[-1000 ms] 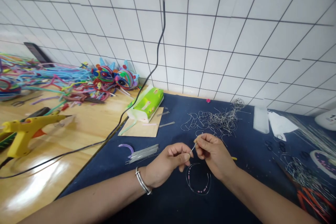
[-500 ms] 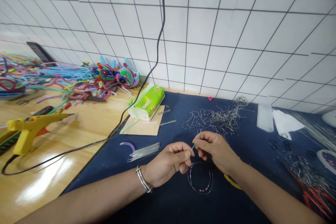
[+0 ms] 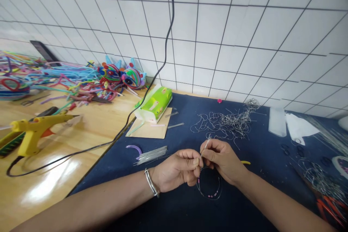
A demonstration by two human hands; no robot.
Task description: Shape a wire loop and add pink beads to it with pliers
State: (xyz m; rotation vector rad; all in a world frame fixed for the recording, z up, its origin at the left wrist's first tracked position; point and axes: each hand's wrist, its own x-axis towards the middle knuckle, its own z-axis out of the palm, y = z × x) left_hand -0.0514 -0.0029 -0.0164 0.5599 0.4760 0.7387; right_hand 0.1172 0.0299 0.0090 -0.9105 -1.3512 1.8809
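Observation:
A thin wire loop strung with small pink beads hangs below my fingers, over the dark blue cloth. My left hand, with a silver bangle at its wrist, pinches the wire between thumb and forefinger. Close against it, my right hand grips the silvery wire ends, which stick up past the fingertips. A bundle of straight silver wires lies left of my hands beside a curved purple piece. Beyond them spreads a tangle of wire. My fingers hide where the wires meet.
A yellow glue gun rests on the wooden table at left, its black cord crossing the surface. A green tissue pack stands near the wall. Red-handled pliers and more wire lie at right. Colourful pipe cleaners are heaped at back left.
My fingers have come slightly closer together on the wire, and my right hand has turned a little. The beaded loop has shifted in its hang. The whole view has moved slightly.

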